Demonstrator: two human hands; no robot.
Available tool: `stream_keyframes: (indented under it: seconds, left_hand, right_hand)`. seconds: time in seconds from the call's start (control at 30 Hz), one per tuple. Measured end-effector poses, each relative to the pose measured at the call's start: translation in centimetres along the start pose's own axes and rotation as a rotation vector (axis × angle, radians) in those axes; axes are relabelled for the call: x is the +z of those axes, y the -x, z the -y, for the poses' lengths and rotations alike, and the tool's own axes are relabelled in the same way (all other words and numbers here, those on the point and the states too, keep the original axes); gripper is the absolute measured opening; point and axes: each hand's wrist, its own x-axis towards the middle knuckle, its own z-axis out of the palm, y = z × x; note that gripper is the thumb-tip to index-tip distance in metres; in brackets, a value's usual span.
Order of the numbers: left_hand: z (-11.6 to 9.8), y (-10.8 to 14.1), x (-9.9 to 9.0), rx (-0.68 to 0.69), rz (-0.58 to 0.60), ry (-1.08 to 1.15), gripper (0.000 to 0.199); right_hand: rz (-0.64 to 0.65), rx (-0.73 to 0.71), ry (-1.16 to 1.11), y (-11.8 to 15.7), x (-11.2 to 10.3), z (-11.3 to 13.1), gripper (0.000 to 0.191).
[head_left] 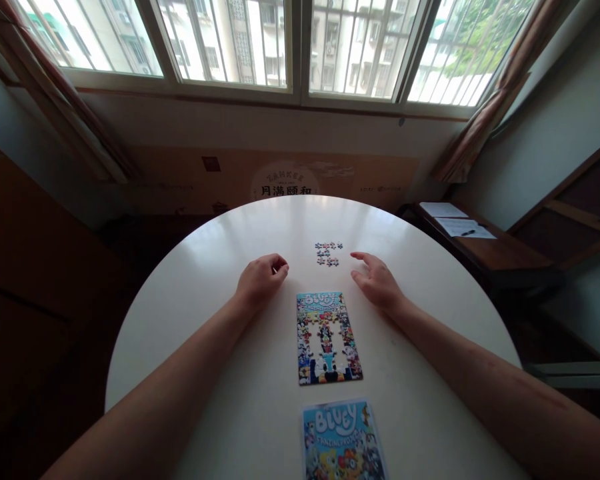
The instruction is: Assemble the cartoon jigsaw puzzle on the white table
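Note:
A partly filled jigsaw puzzle point(329, 301) lies on the white round table point(180, 287), with pale gaps in its middle. Beyond it sits a small group of loose puzzle pieces point(324, 253). To the left of these pieces, my left hand point(263, 275) rests with its fingers curled and thumb near the fingertips; whether it holds anything is too small to tell. My right hand point(375, 277) is just right of the pieces, thumb and index finger apart, with nothing between them. Nearest me lies a matching picture sheet point(345, 440) with "Bluey" lettering.
A dark wooden side table point(505, 250) with papers point(460, 223) and a pen stands at the right. Behind the round table are a printed cardboard panel point(180, 177), a wall and barred windows with curtains.

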Motion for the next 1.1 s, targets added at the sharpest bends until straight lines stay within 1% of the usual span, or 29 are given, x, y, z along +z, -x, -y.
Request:
stream_keyframes:
  seconds: [0.13, 0.23, 0.37, 0.53, 0.63, 0.77, 0.93, 1.1]
  left_hand:
    - [0.0, 0.0, 0.0, 0.0, 0.011, 0.006, 0.018]
    - [0.0, 0.0, 0.0, 0.007, 0.023, 0.012, 0.018]
    - [0.1, 0.0, 0.0, 0.007, 0.032, 0.021, 0.018]
    - [0.2, 0.0, 0.0, 0.009, 0.034, 0.015, 0.017]
    - [0.3, -0.1, 0.0, 0.014, 0.039, 0.02, 0.018]
    - [0.4, -0.1, 0.0, 0.02, 0.042, 0.025, 0.018]
    - [0.3, -0.1, -0.2, 0.007, 0.041, 0.005, 0.019]
    - [0.3, 0.0, -0.3, 0.01, 0.041, 0.017, 0.019]
  right_hand:
    - [0.019, 0.01, 0.038, -0.2, 0.2, -0.5, 0.048]
    - [0.028, 0.014, 0.07, -0.9, 0.4, -0.9, 0.049]
    - [0.01, 0.034, 0.124, -3.0, 0.6, -1.5, 0.048]
    - [-0.051, 0.1, 0.204, -6.0, 1.0, -2.3, 0.05]
    - [-0.06, 0.102, 0.245, -6.9, 1.3, -2.7, 0.05]
    - [-0.007, 0.024, 0.309, -6.9, 1.5, -2.6, 0.043]
    - [0.032, -0.012, 0.381, -6.5, 1.6, -1.9, 0.032]
    - [0.0, 0.001, 0.403, -6.0, 1.1, -1.5, 0.023]
